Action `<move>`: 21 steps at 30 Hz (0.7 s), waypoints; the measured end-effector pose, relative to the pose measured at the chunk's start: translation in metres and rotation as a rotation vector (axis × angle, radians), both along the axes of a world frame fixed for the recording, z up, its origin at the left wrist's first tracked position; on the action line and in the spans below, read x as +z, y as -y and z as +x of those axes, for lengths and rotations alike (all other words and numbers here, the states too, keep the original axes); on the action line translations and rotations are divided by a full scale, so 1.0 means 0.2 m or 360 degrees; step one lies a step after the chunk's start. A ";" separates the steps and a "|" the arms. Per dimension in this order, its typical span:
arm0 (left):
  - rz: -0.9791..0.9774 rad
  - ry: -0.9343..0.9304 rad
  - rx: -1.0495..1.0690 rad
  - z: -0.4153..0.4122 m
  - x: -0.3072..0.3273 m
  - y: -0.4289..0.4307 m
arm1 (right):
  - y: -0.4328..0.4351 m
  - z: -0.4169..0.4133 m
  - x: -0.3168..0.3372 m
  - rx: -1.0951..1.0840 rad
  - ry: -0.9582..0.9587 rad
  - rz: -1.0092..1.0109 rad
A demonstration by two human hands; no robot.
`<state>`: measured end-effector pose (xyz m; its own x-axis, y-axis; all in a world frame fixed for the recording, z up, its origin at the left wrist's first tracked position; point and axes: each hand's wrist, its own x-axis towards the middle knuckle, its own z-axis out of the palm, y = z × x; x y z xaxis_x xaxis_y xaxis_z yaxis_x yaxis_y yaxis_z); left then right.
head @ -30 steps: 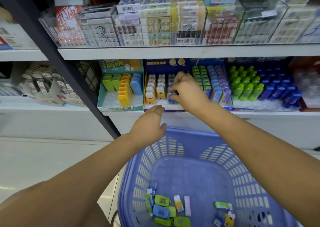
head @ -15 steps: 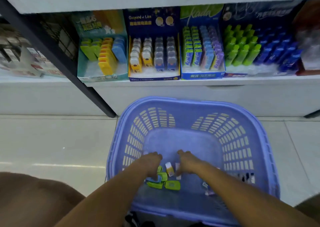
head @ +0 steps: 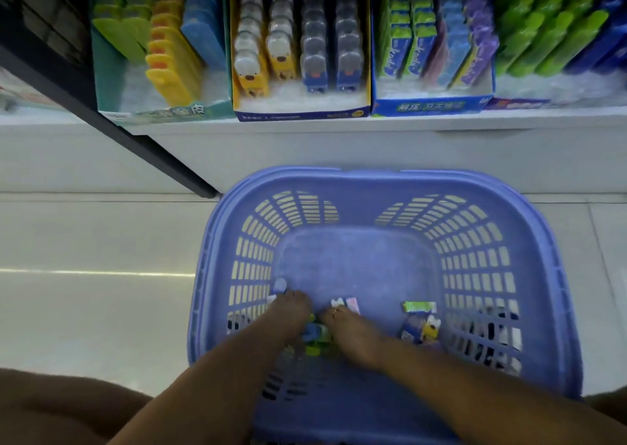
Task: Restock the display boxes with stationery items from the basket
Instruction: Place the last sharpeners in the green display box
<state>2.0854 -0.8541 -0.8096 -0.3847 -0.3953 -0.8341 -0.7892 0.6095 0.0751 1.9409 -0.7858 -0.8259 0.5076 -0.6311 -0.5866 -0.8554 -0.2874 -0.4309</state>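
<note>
A blue-violet plastic basket stands on the floor below the shelf. Both my hands are down inside it at its near end. My left hand and my right hand rest on a small pile of green and blue stationery items; the fingers are hidden, so their grip is unclear. A pink-and-white item lies by my right fingertips. A green packet and a yellow dog-shaped item lie further right. On the shelf stand the teal display box, the dog-item box and the blue box.
A dark slanted shelf post runs down to the floor left of the basket. A white shelf front rises behind the basket. Green and blue bottles fill the shelf's right end. Pale tiled floor lies to the left.
My right hand left the dog-item box on the shelf and both hands dropped into the basket. My view tilted down and closer; the hands now press on the green and blue pile.
</note>
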 end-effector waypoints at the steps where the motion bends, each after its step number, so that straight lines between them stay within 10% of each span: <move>1: 0.0056 0.0032 0.0074 0.00 -0.02 0.00 | -0.01 0.02 0.00 -0.0070 -0.0096 0.0017; 11: 0.0515 -0.0154 0.0722 0.02 -0.03 -0.02 | 0.05 0.06 0.01 -0.0432 -0.0182 0.0091; 21: 0.0756 0.0199 0.0525 -0.02 0.03 0.00 | 0.04 0.10 0.02 -0.0399 -0.0228 0.0255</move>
